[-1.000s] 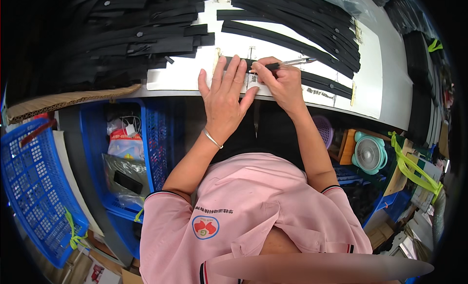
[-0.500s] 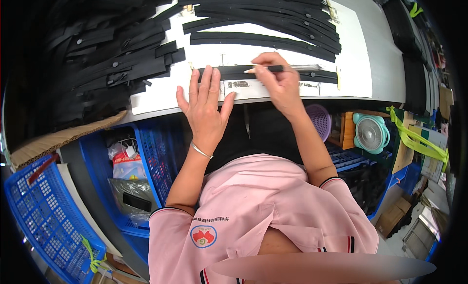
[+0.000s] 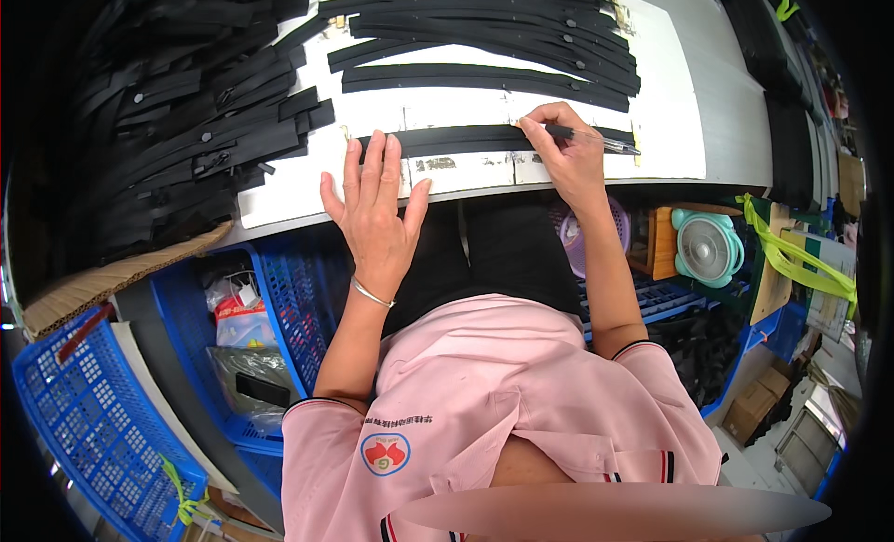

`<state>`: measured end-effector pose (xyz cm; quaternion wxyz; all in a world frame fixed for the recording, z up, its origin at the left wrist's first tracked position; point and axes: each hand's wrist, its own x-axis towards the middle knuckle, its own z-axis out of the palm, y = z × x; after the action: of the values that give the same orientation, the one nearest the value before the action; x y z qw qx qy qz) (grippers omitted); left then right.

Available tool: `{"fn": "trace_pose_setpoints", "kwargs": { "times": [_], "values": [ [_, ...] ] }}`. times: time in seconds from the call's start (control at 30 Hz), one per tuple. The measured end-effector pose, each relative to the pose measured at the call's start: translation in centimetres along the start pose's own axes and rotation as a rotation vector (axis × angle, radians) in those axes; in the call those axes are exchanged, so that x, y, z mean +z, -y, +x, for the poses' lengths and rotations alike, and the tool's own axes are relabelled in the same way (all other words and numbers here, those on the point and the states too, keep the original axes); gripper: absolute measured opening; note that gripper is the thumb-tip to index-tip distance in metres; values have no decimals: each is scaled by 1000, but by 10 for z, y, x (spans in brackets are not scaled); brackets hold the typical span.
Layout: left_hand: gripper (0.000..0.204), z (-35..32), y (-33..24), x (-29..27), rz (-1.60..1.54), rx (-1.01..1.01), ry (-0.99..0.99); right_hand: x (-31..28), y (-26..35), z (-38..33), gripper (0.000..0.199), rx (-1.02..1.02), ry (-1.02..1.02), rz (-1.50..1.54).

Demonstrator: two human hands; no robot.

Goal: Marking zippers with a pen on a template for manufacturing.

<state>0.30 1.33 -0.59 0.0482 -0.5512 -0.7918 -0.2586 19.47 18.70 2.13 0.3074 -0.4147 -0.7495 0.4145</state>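
Observation:
A long black fabric strip (image 3: pixel 456 140) lies across the white board (image 3: pixel 307 193), near the table's front edge. My left hand (image 3: pixel 375 197) rests flat with fingers spread, fingertips on the strip's left end. In my right hand (image 3: pixel 570 160) is a slim pen (image 3: pixel 618 146) with a black grip and a silvery rear end, pinched between thumb and fingers. Its pale tip is at the strip's far edge, right of the middle, partly hidden by my fingers. Dark marks and short lines show on the board below the strip.
Several black strips (image 3: pixel 484 76) lie across the board's far part. A large heap of black strips (image 3: pixel 186 104) covers the table's left side. Below the table are blue baskets (image 3: pixel 102 421), a purple basket (image 3: pixel 610 244) and a turquoise fan (image 3: pixel 706 249).
My right hand has moved right along the strip with the pen, from near its middle to further right. My left hand still rests on the strip's left end. The view has shifted slightly.

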Motion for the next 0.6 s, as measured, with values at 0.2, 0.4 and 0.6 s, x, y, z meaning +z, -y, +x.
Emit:
{"fn": "trace_pose_setpoints", "kwargs": {
  "times": [0.2,0.4,0.6],
  "values": [
    [63,1,0,-1,-12,0,7,1,-2,0,12,-48,36,-18],
    [62,3,-8,-3,-64,-16,-30,2,0,1,14,-58,40,-80],
    [41,32,-52,7,-460,166,-104,3,2,1,15,-69,35,-84]
  ]
}}
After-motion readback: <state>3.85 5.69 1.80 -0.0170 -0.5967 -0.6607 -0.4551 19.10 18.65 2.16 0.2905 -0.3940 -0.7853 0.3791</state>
